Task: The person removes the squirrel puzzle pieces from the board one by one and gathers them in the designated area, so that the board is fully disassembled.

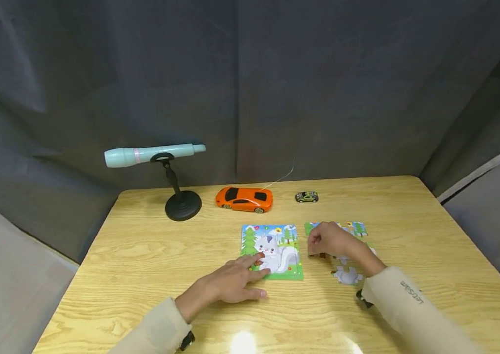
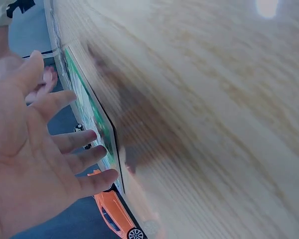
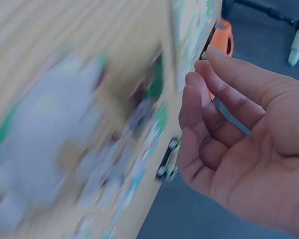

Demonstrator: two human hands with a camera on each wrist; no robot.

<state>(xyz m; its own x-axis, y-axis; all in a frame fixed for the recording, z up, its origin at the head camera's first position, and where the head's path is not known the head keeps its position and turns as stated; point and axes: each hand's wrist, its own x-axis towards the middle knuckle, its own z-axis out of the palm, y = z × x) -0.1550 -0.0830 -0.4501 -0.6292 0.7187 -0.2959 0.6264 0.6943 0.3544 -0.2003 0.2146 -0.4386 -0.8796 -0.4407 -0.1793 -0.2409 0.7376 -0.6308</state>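
A square picture board (image 1: 291, 253) with a white squirrel lies mid-table, and fingertips of my left hand (image 1: 232, 280) rest on its lower left part. In the left wrist view this hand (image 2: 35, 149) has its fingers spread and fairly straight. My right hand (image 1: 331, 240) is over the loose jigsaw pieces (image 1: 348, 275) to the right of the board. Its fingers are curled, thumb and forefinger tips close together, in the right wrist view (image 3: 234, 119); no piece shows between them. A brown-marked piece (image 1: 318, 255) sits just below the hand. The jigsaw pieces are blurred in the right wrist view.
Behind the board stands an orange toy car (image 1: 245, 199) with a thin wire, and a small green-black toy car (image 1: 307, 197) is to its right. At the back left, a light blue microphone (image 1: 157, 154) rests on a black stand (image 1: 183, 205). Dark cloth (image 1: 320, 88) hangs behind the table.
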